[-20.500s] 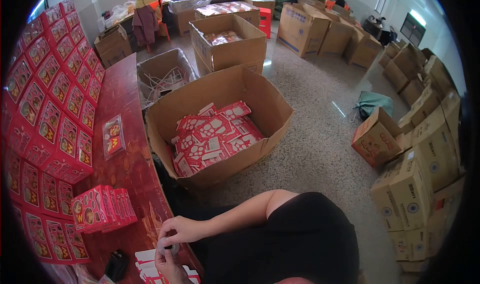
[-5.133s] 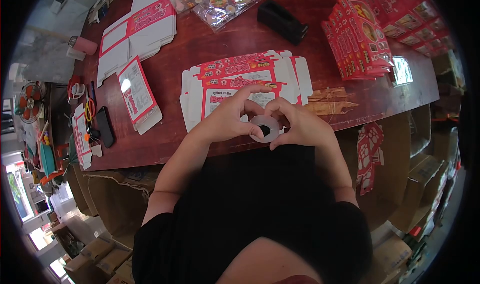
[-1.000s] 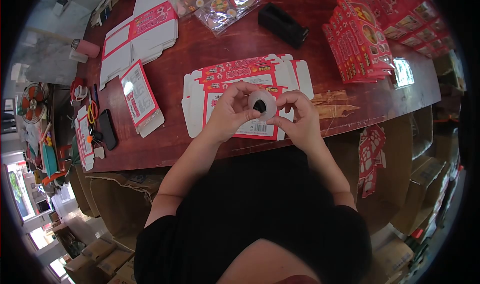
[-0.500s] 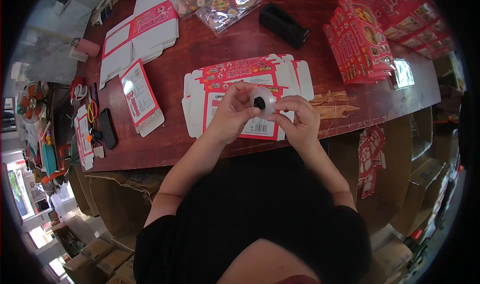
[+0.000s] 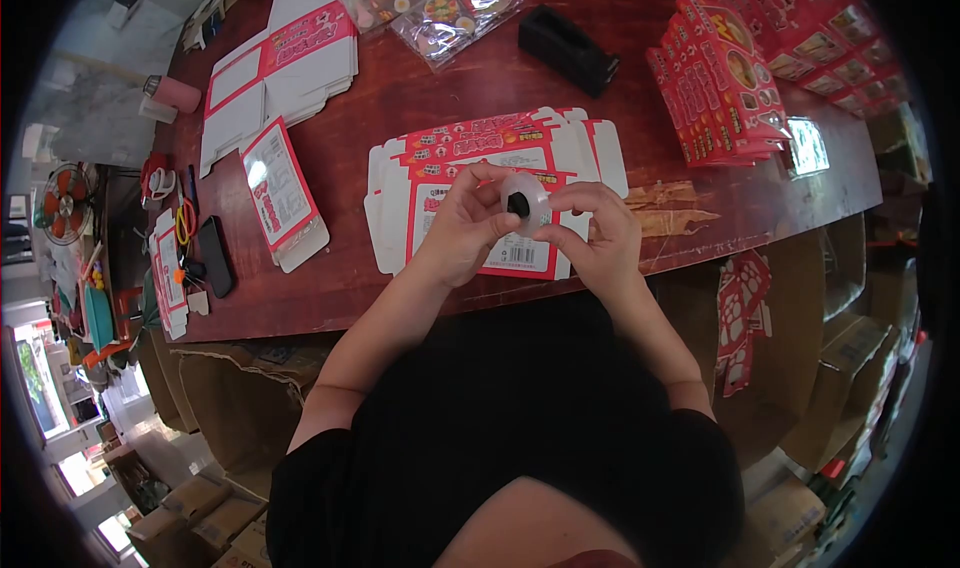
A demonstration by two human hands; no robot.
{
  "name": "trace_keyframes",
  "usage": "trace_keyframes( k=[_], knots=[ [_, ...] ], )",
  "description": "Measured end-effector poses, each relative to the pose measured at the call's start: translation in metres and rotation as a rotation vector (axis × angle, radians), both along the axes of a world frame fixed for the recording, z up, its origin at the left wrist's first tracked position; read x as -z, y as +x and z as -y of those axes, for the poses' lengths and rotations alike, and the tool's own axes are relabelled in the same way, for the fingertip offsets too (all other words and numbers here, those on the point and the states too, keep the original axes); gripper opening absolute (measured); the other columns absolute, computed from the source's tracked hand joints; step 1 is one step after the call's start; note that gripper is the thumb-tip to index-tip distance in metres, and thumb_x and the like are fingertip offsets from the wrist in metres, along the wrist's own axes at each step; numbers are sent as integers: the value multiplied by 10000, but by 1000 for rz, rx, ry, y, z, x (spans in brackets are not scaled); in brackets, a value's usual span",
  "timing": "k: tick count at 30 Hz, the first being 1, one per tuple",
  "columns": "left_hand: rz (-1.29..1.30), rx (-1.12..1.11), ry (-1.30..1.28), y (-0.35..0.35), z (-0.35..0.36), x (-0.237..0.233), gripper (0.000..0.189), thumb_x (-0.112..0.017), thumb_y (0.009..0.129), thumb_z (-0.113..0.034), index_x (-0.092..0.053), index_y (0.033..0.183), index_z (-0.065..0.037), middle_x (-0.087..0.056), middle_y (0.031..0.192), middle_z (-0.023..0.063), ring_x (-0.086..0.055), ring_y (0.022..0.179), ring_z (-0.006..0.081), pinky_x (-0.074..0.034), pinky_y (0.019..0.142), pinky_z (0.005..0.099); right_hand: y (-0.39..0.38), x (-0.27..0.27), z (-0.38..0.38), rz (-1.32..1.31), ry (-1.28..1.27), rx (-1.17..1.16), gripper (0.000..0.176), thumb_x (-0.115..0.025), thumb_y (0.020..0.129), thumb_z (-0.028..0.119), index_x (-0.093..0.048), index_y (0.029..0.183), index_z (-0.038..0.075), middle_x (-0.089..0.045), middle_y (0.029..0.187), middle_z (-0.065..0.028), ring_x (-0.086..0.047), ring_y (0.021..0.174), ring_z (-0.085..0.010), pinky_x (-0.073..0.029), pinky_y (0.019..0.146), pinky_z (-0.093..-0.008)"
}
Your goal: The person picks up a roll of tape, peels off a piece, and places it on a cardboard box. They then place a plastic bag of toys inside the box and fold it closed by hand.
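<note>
In my left hand (image 5: 466,226) is a roll of clear tape (image 5: 538,193) with a black core, gripped between thumb and fingers. My right hand (image 5: 598,226) is at the roll's right edge, thumb and forefinger curled against it; whether a loose end of tape is between them I cannot make out. Beneath both hands lies a stack of flattened red-and-white printed cartons (image 5: 400,218), partly covered by my fingers. A black tape dispenser (image 5: 567,50) stands farther back on the table.
Folded red boxes (image 5: 715,83) stand in a row at right. More flat cartons (image 5: 285,63) are piled at left, near a single carton (image 5: 280,196) and a black phone (image 5: 214,256). Clear plastic packets (image 5: 455,18) lie at the back. Cardboard boxes (image 5: 235,408) sit below the table's front edge.
My right forefinger and thumb have shifted slightly along the tape roll's edge, and the roll has turned a little. My left hand keeps its hold.
</note>
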State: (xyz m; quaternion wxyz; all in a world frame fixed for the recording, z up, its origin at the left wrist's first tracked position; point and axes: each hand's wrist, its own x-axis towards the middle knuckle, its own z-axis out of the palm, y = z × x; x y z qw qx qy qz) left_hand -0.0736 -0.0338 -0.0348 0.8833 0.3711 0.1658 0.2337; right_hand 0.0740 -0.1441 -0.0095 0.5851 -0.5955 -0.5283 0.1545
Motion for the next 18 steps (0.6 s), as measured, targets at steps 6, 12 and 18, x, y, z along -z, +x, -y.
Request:
trace_keyframes(
  k=[6, 12, 18],
  knots=[
    [-27, 11, -88, 1, 1, -5, 512, -704, 765, -14, -408, 1175, -92, -526, 1167, 116, -538, 1076, 203, -481, 888, 320, -2, 11, 1, -27, 45, 51, 285, -801, 643, 79, -621, 861, 46, -643, 833, -78, -622, 753, -184, -492, 648, -277],
    [5, -61, -34, 4, 4, -3, 526, -711, 760, -17, -414, 1183, -112, -495, 1158, 75, -518, 1076, 197, -468, 890, 317, -8, 2, 2, -208, -59, 69, 202, -775, 691, 62, -645, 838, 11, -649, 809, -66, -608, 709, -126, -480, 624, -246],
    [-69, -89, 226, 6, 5, -16, 601, -717, 763, -32, -399, 1268, -100, -459, 1143, 50, -488, 1064, 172, -433, 900, 304, -10, 1, 2, -288, -42, 56, 175, -740, 718, 19, -661, 873, -4, -655, 802, -74, -611, 700, -118, -484, 626, -236]
  ],
)
